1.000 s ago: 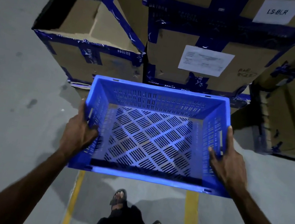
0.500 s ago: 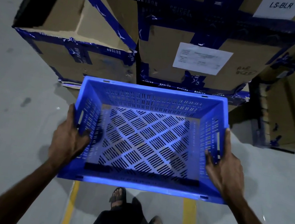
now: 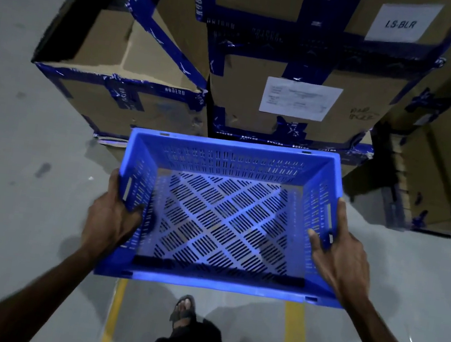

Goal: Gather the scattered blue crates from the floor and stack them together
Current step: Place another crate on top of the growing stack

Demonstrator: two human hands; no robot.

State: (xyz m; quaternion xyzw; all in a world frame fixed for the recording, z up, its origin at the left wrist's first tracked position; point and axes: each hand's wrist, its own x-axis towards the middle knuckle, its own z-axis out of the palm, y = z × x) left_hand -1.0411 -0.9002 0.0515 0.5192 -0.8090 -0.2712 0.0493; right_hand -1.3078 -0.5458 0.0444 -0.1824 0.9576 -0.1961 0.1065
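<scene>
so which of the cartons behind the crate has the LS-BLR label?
The upper carton in the middle stack, label at its top right. The carton below bears only a small printed sheet; the left carton shows none.

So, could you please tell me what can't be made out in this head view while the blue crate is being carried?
- Other crates or a stack: none in view; only the perforated blue plastic crate shows.
- Fingers of the left hand and right hand: mostly hidden behind the crate's side walls.
- White paper label on the taped cardboard box: print too small and blurred.
- One sandalled foot shows; the other is dark and blurred.
</scene>
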